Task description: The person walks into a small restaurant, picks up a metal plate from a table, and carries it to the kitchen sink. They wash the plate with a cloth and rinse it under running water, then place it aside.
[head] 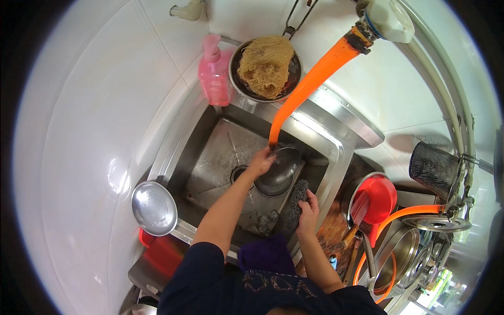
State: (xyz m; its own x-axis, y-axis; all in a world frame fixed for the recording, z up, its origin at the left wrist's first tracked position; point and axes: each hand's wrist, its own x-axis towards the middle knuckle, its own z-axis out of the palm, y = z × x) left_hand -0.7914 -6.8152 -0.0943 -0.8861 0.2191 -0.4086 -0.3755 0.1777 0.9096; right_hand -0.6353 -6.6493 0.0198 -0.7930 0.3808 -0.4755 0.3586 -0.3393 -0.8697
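Observation:
Inside a stainless steel sink [334, 165], my left hand [261, 162] grips the rim of a metal bowl [277, 177], close to the lower end of an orange hose [303, 90]. The bowl is tilted beside the drain. Over the sink's right side, my right hand [308, 212] holds a dark steel wool scourer [295, 204], apart from the bowl. A crumpled clear plastic piece [265, 223] lies on the sink floor near me. A purple cloth [267, 254] hangs over the sink's near edge.
A pink pump bottle [214, 78] and a pan [239, 90] holding a loofah [265, 65] stand at the back rim. A metal lid [154, 208] rests on the left corner. A red plastic dipper [380, 199], more pots and a mesh basket [433, 169] are at the right.

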